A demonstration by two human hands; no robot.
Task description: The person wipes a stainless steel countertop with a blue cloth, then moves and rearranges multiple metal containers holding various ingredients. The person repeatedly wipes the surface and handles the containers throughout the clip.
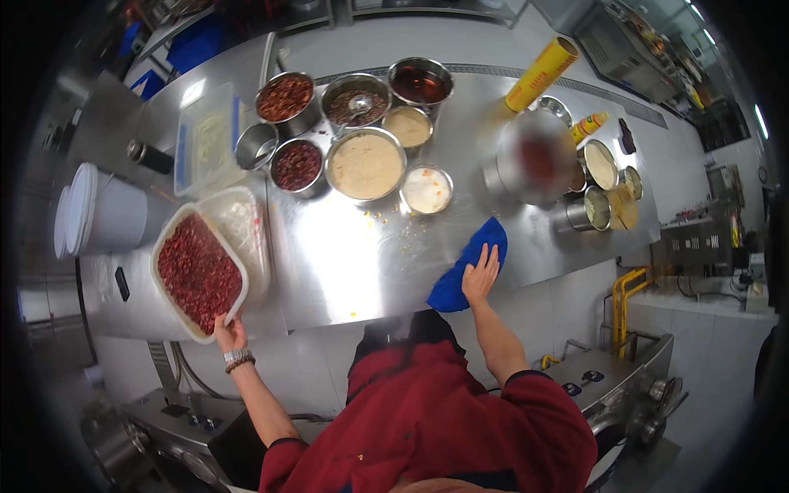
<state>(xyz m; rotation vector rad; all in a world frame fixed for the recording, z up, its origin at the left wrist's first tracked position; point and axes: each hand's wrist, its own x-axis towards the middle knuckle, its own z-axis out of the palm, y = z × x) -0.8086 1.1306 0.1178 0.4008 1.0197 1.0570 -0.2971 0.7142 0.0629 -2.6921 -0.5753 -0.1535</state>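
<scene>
My left hand (230, 333) grips the near corner of a white plastic tub (241, 271) filled with dried red chili pieces (198, 271). The tub overlaps another whitish plastic container (237, 215). My right hand (481, 275) lies flat with its fingers extended on a blue cloth (455, 285) at the front edge of the stainless steel table (394, 296). Yellow crumbs (377, 219) are scattered on the metal between my hands. Beyond them stands a steel bowl of pale beige powder (366, 166), beside a smaller bowl with white contents and orange bits (426, 190).
Steel pots of dark red liquid (421, 84), red flakes (285, 97) and dark red chilies (297, 165) stand at the back. A yellow cling film box (542, 74) stands upright at the right, near several steel containers. White buckets (111, 209) and a clear bin (206, 145) are left.
</scene>
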